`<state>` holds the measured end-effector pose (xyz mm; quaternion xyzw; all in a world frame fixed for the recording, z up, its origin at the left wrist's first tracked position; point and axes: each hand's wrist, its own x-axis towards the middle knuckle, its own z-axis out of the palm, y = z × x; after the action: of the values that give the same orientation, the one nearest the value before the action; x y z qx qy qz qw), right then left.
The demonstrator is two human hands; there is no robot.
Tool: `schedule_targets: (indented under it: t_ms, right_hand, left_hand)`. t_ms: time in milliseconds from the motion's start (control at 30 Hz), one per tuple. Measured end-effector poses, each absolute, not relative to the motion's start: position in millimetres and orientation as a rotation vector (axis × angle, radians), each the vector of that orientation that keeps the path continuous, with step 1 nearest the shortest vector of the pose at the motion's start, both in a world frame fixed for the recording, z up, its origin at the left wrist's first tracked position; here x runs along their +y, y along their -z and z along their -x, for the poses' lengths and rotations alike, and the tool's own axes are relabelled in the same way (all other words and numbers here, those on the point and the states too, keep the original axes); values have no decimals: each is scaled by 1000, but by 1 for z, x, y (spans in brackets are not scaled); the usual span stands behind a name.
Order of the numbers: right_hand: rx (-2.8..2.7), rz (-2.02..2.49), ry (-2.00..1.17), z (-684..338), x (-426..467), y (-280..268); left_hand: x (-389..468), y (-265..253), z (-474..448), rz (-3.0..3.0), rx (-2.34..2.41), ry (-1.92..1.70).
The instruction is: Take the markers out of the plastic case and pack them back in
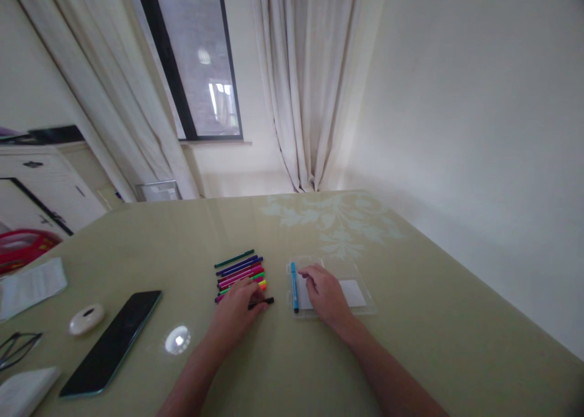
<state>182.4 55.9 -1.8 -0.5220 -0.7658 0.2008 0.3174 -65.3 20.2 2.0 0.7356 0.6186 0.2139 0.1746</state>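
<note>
My left hand (239,304) is closed on a black marker pen (269,300), thumb and fingers around it. Beside and beyond that hand lies a row of coloured marker pens (238,270), green, blue, pink and other colours, with its near end partly covered by the hand. A clear plastic case (365,307) lies flat to the right with a white sheet (353,292) in it. Along the case's left side rests a light blue marker pen (294,289). My right hand (326,295) is over the case, fingers loosely apart, its fingertips close to the blue pen; contact cannot be made out.
At the left are a black phone (114,341), a round white case (86,318), glasses (18,349), a white block-like object (27,389) and a paper packet (31,286). A clear round disc (177,340) lies near my left forearm. A wall (502,161) borders the table's right edge.
</note>
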Motion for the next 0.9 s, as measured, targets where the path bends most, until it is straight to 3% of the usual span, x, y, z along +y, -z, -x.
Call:
schedule_targets:
  t_ms: [300, 600, 900]
  right_hand:
    - [-1880, 1301, -536, -180, 55, -2]
    - [-1642, 1040, -1176, -167, 42, -16]
    - [-1388, 936, -1355, -173, 51, -11]
  left_hand:
    - [16, -5, 53, -1924, 1509, -826]
    - [12, -6, 18, -1365, 1139, -1143]
    - [11, -10, 19, -1368, 1153, -1136]
